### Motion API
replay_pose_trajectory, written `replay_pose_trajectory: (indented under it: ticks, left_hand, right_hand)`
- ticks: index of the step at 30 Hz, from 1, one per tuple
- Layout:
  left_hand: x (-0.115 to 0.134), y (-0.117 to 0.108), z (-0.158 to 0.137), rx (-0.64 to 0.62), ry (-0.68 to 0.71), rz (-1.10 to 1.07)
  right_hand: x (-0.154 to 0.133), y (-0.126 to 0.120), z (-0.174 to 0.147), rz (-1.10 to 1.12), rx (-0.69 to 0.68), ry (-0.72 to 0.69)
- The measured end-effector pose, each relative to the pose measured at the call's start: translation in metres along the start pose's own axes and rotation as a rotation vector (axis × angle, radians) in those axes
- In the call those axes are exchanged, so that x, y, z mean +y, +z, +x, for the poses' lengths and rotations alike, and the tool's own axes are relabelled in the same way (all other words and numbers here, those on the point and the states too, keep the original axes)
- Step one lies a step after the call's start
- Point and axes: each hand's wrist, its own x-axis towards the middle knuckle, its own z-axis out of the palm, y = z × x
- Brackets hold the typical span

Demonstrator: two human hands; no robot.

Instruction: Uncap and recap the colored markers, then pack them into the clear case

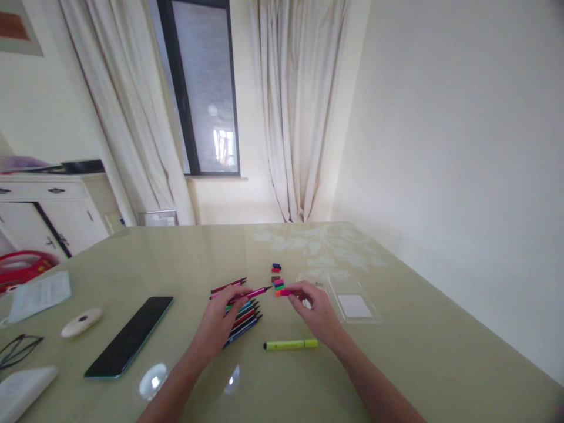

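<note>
My left hand (219, 317) pinches a magenta felt-tip pen (259, 292) with its dark tip bare and pointing right. Between the fingertips of my right hand (319, 310) is a magenta pen cap (286, 292), apart from the pen's tip. Loose caps in several colours (279, 284) lie in a short column just beyond the fingers. Under and beside my left hand, several uncapped felt-tip pens (247, 322) rest side by side, partly hidden by it. Another dark red pen (229, 285) lies just beyond that hand. Nearer me sits a capped yellow-green marker (288, 345).
A clear plastic case (355, 306) with a white insert lies right of my right hand. On the left are a black phone (132, 335), a white oval device (81, 322), glasses (20, 349) and a face mask (39, 295). A wall borders the glossy table (418, 352) on the right.
</note>
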Motion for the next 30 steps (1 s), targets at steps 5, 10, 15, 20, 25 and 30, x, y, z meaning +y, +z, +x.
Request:
replay_pose_trajectory:
  ticks: [5,10,15,20,25,30]
  left_hand:
    - [0.011,0.011,-0.006,-0.056,-0.006,-0.079]
    - [0.011,0.010,-0.006,-0.060,-0.009,-0.085]
    - [0.017,0.008,-0.006,-0.056,-0.016,-0.082]
    - [0.023,0.011,-0.009,-0.029,0.002,-0.077]
    - [0.026,0.012,-0.011,0.011,-0.022,-0.115]
    - [0.029,0.017,-0.015,0.039,0.004,-0.176]
  right_hand:
    - [0.000,-0.001,-0.001,0.018,0.007,-0.035]
    - [0.000,-0.001,0.000,0.041,-0.008,-0.040]
    - [-0.002,0.000,-0.001,0.057,-0.019,-0.034]
    - [0.001,0.002,-0.003,0.112,-0.077,0.006]
    - [-0.001,0.000,-0.004,0.168,-0.070,0.046]
    - [-0.004,0.002,-0.004,0.176,-0.092,0.040]
